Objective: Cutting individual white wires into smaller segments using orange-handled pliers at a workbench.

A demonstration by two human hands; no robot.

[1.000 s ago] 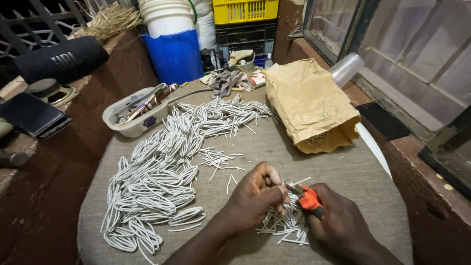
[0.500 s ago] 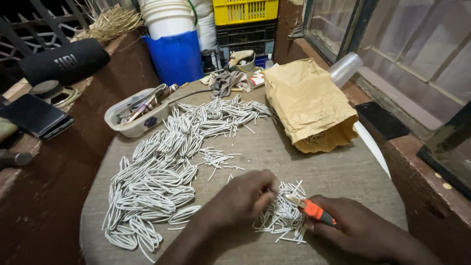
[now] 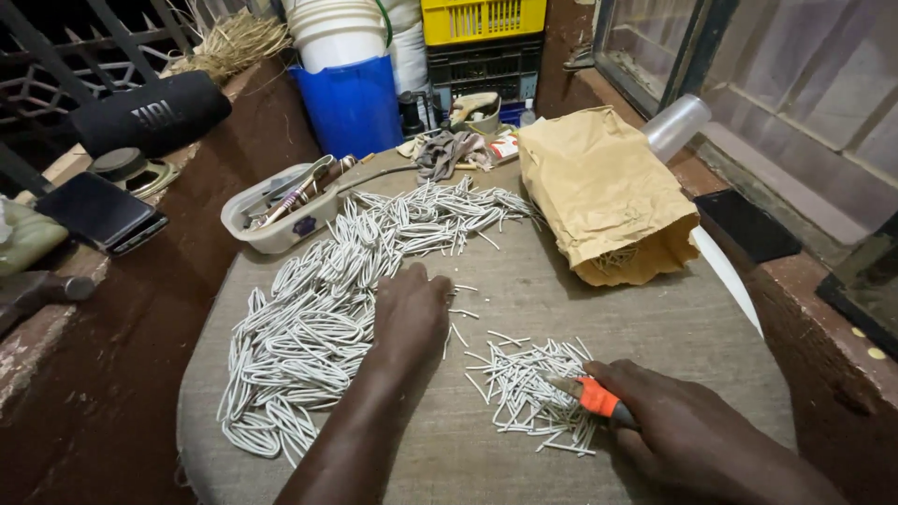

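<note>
White looped wire pieces [image 3: 318, 318] lie in a long heap across the left half of the grey cloth-covered round table [image 3: 655, 318], running from about 7 o'clock up to 12 o'clock. Left hand [image 3: 409, 313] rests palm down at the heap's right edge, near table centre; fingers extended and close together, tips touching the loops, nothing visibly clamped. Whether a piece sits under the palm cannot be told.

Right hand [image 3: 683, 435] at 5 o'clock, fingers curled shut around an orange-handled cutting tool [image 3: 591, 395]; the tool's dark tip points toward 10 o'clock and lies over a small pile of short cut white wire bits [image 3: 524, 388]. That pile is just right of the left forearm, apart from the main heap. A few stray bits scattered between the two piles.

Surroundings:
- Crumpled brown paper bag [image 3: 603, 192] at 2 o'clock, lying on its side, open mouth toward the table edge.
- Clear plastic tub [image 3: 271, 210] holding hand tools at 11 o'clock, touching the top of the heap.
- Rag and small clutter [image 3: 449, 150] at 12 o'clock.
- Blue bucket [image 3: 351, 103] with a white bucket [image 3: 335, 33] stacked in it, beyond the table.
- Yellow crate [image 3: 482, 19] atop a dark crate, behind.
- Black cylindrical speaker [image 3: 150, 112] and dark phone [image 3: 103, 213] on the ledge at 9–10 o'clock.
</note>
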